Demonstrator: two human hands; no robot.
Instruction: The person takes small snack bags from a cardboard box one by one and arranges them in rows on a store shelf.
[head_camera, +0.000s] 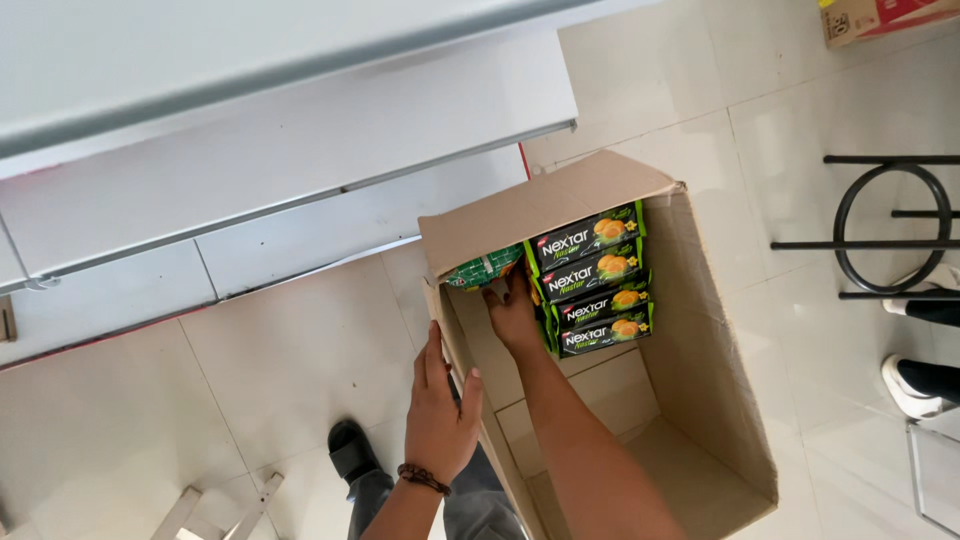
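Four dark green snack boxes (596, 280) stacked in an open cardboard carton (700, 330), frame centre.
Right hand (512, 312) reaches inside, fingers curled on a green packet (485, 266) beside the boxes; left hand (440, 415), flat and open, steadies the carton's near wall above the tiled floor (300, 350).

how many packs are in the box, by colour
black packs: 4
green packs: 1
total: 5, all at the far end of the box; the right hand reaches in at them, so more may be hidden
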